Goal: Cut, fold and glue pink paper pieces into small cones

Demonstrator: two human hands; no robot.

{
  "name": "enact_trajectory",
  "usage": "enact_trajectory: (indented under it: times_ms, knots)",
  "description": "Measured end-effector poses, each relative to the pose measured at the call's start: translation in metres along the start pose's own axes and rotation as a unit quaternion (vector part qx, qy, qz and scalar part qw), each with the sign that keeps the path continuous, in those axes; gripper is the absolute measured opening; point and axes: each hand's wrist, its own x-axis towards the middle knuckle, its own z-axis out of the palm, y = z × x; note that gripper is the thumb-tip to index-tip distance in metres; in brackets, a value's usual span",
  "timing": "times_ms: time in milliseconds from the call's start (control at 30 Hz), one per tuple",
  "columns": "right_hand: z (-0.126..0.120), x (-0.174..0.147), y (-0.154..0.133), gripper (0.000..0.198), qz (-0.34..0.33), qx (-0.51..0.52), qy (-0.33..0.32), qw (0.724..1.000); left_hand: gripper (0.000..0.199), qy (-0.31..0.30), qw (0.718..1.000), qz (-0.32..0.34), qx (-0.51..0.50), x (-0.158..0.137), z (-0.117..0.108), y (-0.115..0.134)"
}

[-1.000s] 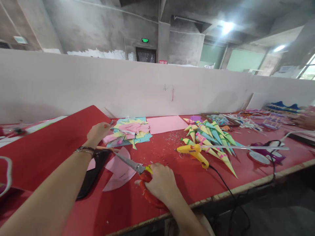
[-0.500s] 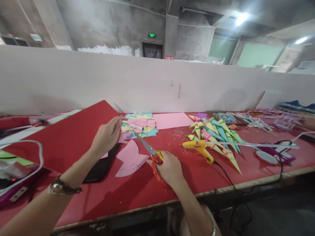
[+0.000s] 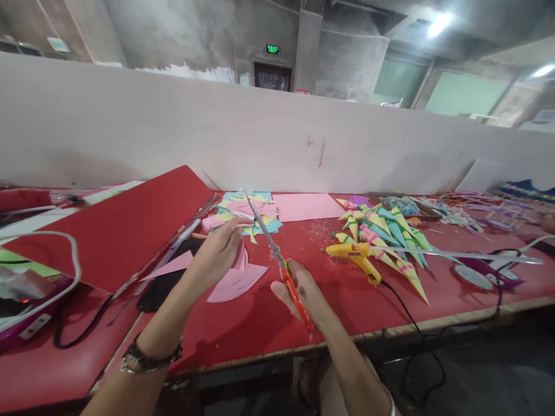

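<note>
My right hand (image 3: 303, 292) grips scissors (image 3: 289, 283) with orange-red and yellow handles. Their blades look closed and point up and away, over the paper pile. My left hand (image 3: 221, 248) is closed, fingers pressed together, at a cut pink paper piece (image 3: 241, 258) that it seems to pinch; the fingers hide part of it. Under that piece a larger curved pink paper (image 3: 237, 284) lies flat on the red table (image 3: 255, 329). A pointed pink paper strip (image 3: 171, 267) lies left of my left wrist, across a black flat object (image 3: 156, 293).
Paper scraps (image 3: 255, 208) and a pink sheet (image 3: 307, 207) lie by the white partition (image 3: 260, 138). To the right are a yellow glue gun (image 3: 355, 257), its black cord (image 3: 401, 306) and several paper cones (image 3: 390, 231). A red board (image 3: 130, 231) leans at left.
My left hand has moved right and nearer, from beside the scraps onto the cut pink pieces. The scissors have swung more upright, still in my right hand. The view has shifted slightly.
</note>
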Motion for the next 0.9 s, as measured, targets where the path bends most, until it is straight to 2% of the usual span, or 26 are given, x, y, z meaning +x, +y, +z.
enact_trajectory:
  times_ms: [67, 167, 300, 433, 533, 700, 900]
  knots:
    - [0.003, -0.003, 0.003, 0.017, -0.021, -0.021, 0.016, 0.999, 0.033, 0.029, 0.999, 0.005, -0.013, -0.001, -0.005, 0.003]
    - [0.006, -0.006, -0.001, 0.019, -0.039, -0.033, 0.025, 0.998, 0.028, 0.118, 0.993, -0.005, -0.018, -0.001, -0.012, 0.012]
    - [0.005, -0.008, -0.012, 0.022, -0.024, -0.057, 0.001, 0.998, 0.022, 0.231, 0.973, 0.0, -0.003, -0.001, -0.015, 0.029]
    - [0.005, -0.008, -0.013, 0.026, -0.01, -0.103, -0.014, 0.995, 0.02, 0.3, 0.954, 0.023, 0.008, -0.003, -0.015, 0.035]
    - [0.007, -0.01, -0.012, 0.03, 0.0, -0.133, -0.002, 0.991, 0.02, 0.324, 0.946, 0.027, 0.001, -0.004, -0.016, 0.032]
    - [0.01, -0.011, -0.012, 0.035, 0.006, -0.155, 0.014, 0.988, 0.021, 0.329, 0.944, 0.014, -0.014, -0.004, -0.019, 0.027]
    - [0.01, -0.012, -0.011, 0.036, 0.012, -0.159, 0.009, 0.987, 0.022, 0.382, 0.921, 0.04, 0.059, -0.002, -0.021, 0.022]
